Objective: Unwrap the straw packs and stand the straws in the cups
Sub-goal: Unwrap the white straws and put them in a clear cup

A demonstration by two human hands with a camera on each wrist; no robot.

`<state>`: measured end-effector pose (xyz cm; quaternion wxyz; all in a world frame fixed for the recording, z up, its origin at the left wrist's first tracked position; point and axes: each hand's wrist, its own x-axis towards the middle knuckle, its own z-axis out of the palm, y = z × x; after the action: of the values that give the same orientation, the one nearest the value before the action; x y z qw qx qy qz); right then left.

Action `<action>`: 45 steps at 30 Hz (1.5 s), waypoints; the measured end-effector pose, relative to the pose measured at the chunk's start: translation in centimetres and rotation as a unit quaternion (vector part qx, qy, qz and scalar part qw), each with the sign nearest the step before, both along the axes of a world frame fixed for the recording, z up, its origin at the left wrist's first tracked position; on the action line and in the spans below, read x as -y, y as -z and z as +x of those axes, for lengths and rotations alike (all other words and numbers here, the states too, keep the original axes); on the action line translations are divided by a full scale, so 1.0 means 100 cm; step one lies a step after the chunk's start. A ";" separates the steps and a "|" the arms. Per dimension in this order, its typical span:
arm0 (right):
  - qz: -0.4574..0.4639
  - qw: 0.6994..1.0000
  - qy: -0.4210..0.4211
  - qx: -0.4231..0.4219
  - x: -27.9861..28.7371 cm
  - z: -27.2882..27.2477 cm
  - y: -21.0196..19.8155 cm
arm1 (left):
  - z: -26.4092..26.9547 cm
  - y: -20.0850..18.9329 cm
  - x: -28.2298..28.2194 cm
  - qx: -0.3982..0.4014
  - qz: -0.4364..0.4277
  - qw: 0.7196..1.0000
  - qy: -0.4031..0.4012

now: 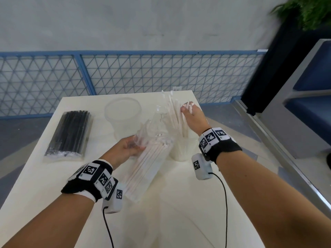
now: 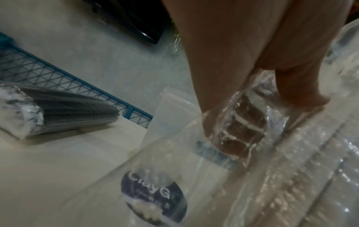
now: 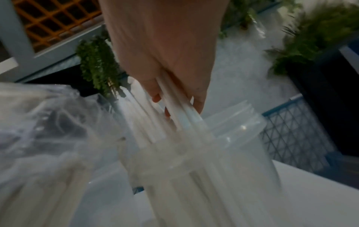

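Note:
My left hand (image 1: 132,146) grips the opened clear wrapper of a white straw pack (image 1: 145,169) that lies slanted on the white table (image 1: 179,212); through the plastic its fingers (image 2: 242,127) show curled round the wrapper. My right hand (image 1: 189,111) holds the tops of a bunch of white straws (image 1: 179,120) whose lower ends stand in a translucent cup (image 1: 180,149). In the right wrist view those fingers (image 3: 196,98) close round the straws (image 3: 174,107) above the cup (image 3: 223,153). A second, empty cup (image 1: 123,115) stands behind the pack. A sealed pack of black straws (image 1: 70,133) lies at the left.
A blue mesh fence (image 1: 161,74) runs behind the table's far edge. A dark planter (image 1: 268,68) and a grey bench (image 1: 304,104) stand to the right. Cables (image 1: 223,203) hang from both wrist cameras over the near table.

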<state>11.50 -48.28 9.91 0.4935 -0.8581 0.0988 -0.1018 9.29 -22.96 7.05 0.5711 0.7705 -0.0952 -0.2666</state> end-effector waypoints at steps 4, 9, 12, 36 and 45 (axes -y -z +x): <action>0.047 0.995 -0.003 0.089 -0.005 0.000 -0.010 | -0.002 0.002 -0.006 0.005 -0.011 1.000 -0.004; -0.130 0.991 0.001 0.009 -0.032 0.017 -0.012 | -0.007 0.002 -0.011 0.002 -0.014 1.000 -0.007; -0.128 0.990 0.050 -0.014 -0.041 0.025 -0.012 | -0.007 0.005 -0.017 0.006 -0.002 1.000 -0.015; 0.004 0.993 0.111 -0.035 -0.030 0.031 -0.006 | -0.001 0.007 -0.023 0.010 -0.027 0.999 -0.028; 0.091 0.980 0.145 0.098 -0.004 0.015 -0.014 | 0.005 0.016 -0.023 0.007 -0.021 1.000 -0.009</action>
<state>13.01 -47.86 11.26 0.5564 -0.7723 0.1826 -0.2464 9.83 -20.70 5.44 0.5887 0.7611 -0.0980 -0.2542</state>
